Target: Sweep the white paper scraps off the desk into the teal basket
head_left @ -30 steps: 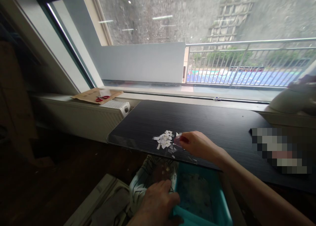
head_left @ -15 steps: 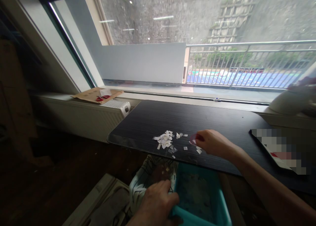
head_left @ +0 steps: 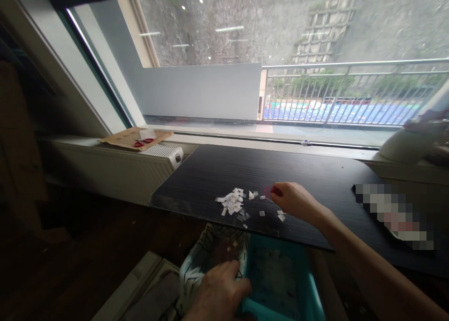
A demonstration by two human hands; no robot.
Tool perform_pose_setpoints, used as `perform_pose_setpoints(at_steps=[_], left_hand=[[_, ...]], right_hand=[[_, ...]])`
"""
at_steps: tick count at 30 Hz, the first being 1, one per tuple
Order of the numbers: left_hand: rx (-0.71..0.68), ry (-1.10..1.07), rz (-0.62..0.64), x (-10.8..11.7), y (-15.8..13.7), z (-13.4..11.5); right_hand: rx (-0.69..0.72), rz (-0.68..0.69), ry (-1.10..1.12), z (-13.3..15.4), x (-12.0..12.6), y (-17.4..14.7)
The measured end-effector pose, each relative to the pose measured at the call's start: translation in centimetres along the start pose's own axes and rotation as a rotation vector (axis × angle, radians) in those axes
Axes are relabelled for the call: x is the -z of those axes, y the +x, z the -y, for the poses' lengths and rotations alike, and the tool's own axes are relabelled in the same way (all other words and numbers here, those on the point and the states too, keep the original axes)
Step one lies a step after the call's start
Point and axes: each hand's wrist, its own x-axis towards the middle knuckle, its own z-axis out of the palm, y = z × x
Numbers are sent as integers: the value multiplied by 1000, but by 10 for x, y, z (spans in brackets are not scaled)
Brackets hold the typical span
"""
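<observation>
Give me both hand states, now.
Left hand: curled at the teal bin, grip can't be told.
Right hand: closed, holding a pink clear piece.

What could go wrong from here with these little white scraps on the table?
The small flat white scrap at the front edge of the black wood-grain tabletop could slip off with a nudge. The loose pile of thin white scraps might scatter if the translucent pink piece in the right hand sweeps through too fast. The left hand is at the rim of the open teal plastic bin; if that shifts, falling scraps may miss it.
</observation>
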Motion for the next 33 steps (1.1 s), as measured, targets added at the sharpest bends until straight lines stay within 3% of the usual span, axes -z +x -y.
perform_pose_setpoints(at_steps=[3,8,14,19,25,29,33], left_hand=[[15,-2,-9,1,-1,-4],[13,-4,3,5,0,-8],[34,-28,29,3,0,-7],[13,-31,45,5,1,-6],[-1,-8,19,3,3,-4],[-14,21,7,-1,1,-1],[-22,70,-15,-5,-1,2]], right_hand=[[28,57,69,-3,3,-6],[-10,-33,36,1,3,-1],[90,-2,4,14,-4,9],[45,-31,-56,10,-2,25],[54,43,-62,16,-2,40],[-24,38,-110,14,1,48],[-141,31,-176,-12,14,30]])
